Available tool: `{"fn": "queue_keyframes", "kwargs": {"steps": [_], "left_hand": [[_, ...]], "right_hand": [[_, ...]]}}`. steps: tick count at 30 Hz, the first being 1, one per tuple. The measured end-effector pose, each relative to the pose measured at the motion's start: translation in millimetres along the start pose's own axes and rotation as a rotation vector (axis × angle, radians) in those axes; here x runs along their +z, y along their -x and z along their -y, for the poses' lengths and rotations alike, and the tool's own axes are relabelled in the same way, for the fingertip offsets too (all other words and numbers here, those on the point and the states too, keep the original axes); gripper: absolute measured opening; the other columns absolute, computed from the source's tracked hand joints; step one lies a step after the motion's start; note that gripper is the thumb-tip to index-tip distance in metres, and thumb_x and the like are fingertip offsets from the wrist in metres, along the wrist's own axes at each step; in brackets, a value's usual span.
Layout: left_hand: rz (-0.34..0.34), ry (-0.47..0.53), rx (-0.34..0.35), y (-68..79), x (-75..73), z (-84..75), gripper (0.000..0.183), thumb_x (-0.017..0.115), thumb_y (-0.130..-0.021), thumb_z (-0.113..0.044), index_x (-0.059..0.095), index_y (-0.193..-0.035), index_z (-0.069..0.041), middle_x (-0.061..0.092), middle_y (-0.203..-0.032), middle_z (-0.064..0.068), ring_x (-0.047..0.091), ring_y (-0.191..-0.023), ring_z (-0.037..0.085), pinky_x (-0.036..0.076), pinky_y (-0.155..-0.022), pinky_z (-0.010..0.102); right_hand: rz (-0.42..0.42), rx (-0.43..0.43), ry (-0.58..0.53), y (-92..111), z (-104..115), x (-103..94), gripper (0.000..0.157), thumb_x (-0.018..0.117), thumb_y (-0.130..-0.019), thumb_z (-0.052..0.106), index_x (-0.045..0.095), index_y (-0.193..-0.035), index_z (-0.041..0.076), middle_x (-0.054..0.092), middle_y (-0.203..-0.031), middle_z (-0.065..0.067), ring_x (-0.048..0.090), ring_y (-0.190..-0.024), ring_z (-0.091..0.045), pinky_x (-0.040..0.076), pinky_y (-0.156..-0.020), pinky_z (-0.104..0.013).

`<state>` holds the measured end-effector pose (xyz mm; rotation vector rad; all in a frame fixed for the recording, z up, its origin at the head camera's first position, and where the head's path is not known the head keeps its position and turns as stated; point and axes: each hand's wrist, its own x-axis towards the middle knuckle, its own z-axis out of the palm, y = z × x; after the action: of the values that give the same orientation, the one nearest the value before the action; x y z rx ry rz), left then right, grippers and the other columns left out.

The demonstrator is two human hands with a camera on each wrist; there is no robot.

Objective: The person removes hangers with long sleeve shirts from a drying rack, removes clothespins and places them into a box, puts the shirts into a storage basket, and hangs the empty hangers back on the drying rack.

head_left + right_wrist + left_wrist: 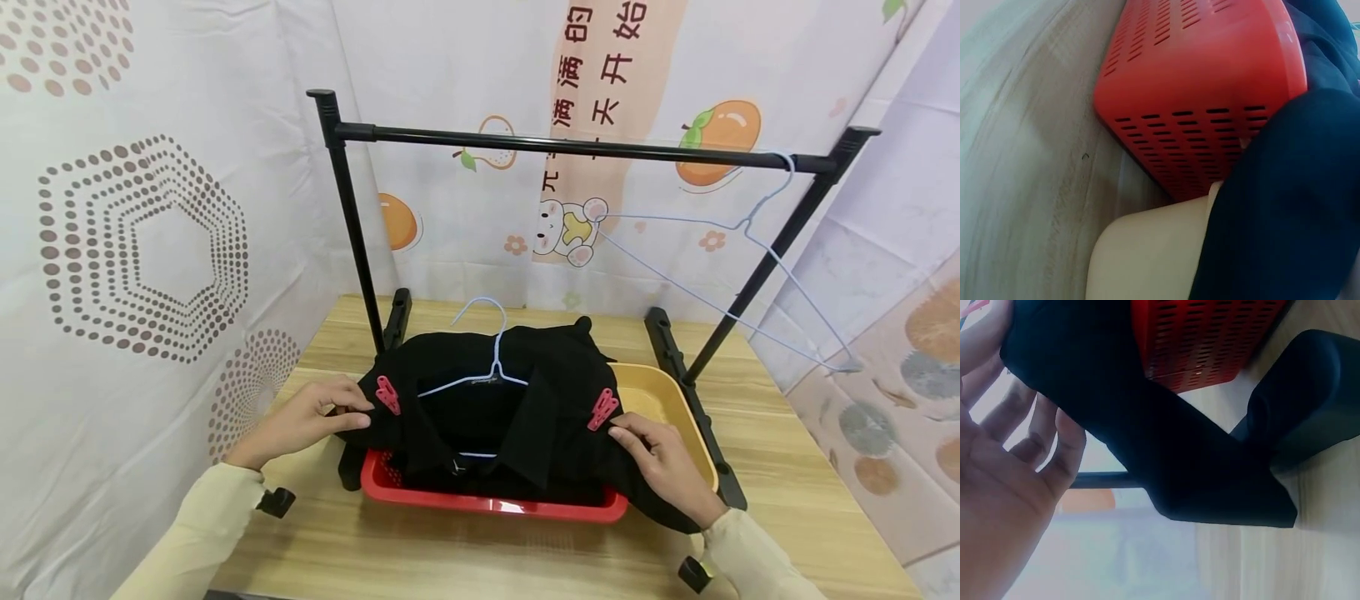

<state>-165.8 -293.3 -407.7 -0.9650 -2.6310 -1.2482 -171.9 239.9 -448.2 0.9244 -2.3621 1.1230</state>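
Observation:
A black collared shirt [536, 433] lies over a red basket [495, 505], its collar toward me. Inside its neck is a light blue hanger [497, 354], the hook standing up from the cloth. Two pink clothespins, a left one [387, 395] and a right one [603, 409], sit on the shoulders. My left hand [311, 417] pinches the cloth beside the left clothespin; in the left wrist view the sleeve [1166, 456] hangs past the fingers. On the other side my right hand [663, 462] pinches the cloth just below the right clothespin. The right wrist view mostly shows the draped sleeve [1285, 206].
A black rack with a horizontal bar [525, 142] stands over the baskets. Another blue hanger [746, 225] hangs at the bar's right end. A yellow basket [686, 408] is partly covered by the shirt. The rack's feet rest on a wooden table [795, 450].

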Motion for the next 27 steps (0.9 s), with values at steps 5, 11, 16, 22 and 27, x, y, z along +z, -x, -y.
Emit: {"fn": "queue_keyframes", "kwargs": {"steps": [5, 11, 16, 22, 27], "left_hand": [[0.079, -0.048, 0.034, -2.6, 7.1, -1.9, 0.016, 0.075, -0.096, -0.013, 0.078, -0.112, -0.014, 0.072, -0.1, -0.006, 0.064, -0.09, 0.007, 0.054, -0.078, 0.031], [0.152, -0.035, 0.072, -4.9, 10.8, -3.2, 0.015, 0.074, -0.096, -0.014, 0.078, -0.11, -0.012, 0.066, -0.09, -0.009, 0.054, -0.077, 0.005, 0.05, -0.07, 0.027], [0.139, 0.002, 0.079, -4.8, 10.1, -2.8, 0.018, 0.072, -0.096, -0.008, 0.079, -0.113, -0.007, 0.065, -0.088, -0.011, 0.051, -0.075, 0.004, 0.049, -0.067, 0.026], [0.127, 0.031, 0.093, -4.1, 11.5, -1.9, 0.019, 0.073, -0.096, -0.006, 0.08, -0.113, -0.009, 0.065, -0.085, -0.01, 0.049, -0.069, 0.002, 0.048, -0.059, 0.027], [0.102, 0.022, 0.076, -3.3, 12.8, -0.4, 0.019, 0.073, -0.095, -0.006, 0.08, -0.113, -0.007, 0.064, -0.083, -0.011, 0.049, -0.068, 0.004, 0.048, -0.06, 0.028]], "right_hand": [[0.012, 0.0, 0.013, -1.4, -1.1, -1.3, 0.031, 0.069, -0.094, -0.007, 0.073, -0.103, 0.022, 0.072, -0.096, 0.01, 0.064, -0.086, -0.007, 0.048, -0.082, -0.015], [0.016, -0.046, 0.042, -3.0, -6.6, -1.9, 0.032, 0.069, -0.093, -0.007, 0.073, -0.103, 0.023, 0.071, -0.096, 0.011, 0.063, -0.083, -0.007, 0.048, -0.079, -0.015], [0.014, -0.056, 0.061, -3.2, -13.9, -1.8, 0.03, 0.071, -0.093, -0.004, 0.073, -0.104, 0.024, 0.073, -0.098, 0.008, 0.064, -0.084, -0.006, 0.048, -0.081, -0.014], [0.019, -0.046, 0.059, -5.4, -20.8, -2.4, 0.029, 0.077, -0.091, 0.001, 0.074, -0.106, 0.026, 0.059, -0.081, 0.012, 0.051, -0.07, -0.002, 0.041, -0.064, -0.017], [0.029, -0.022, 0.079, -14.9, -16.0, -6.7, 0.039, 0.082, -0.085, 0.001, 0.071, -0.115, 0.024, 0.049, -0.082, 0.014, 0.041, -0.064, -0.003, 0.035, -0.057, -0.021]]}}
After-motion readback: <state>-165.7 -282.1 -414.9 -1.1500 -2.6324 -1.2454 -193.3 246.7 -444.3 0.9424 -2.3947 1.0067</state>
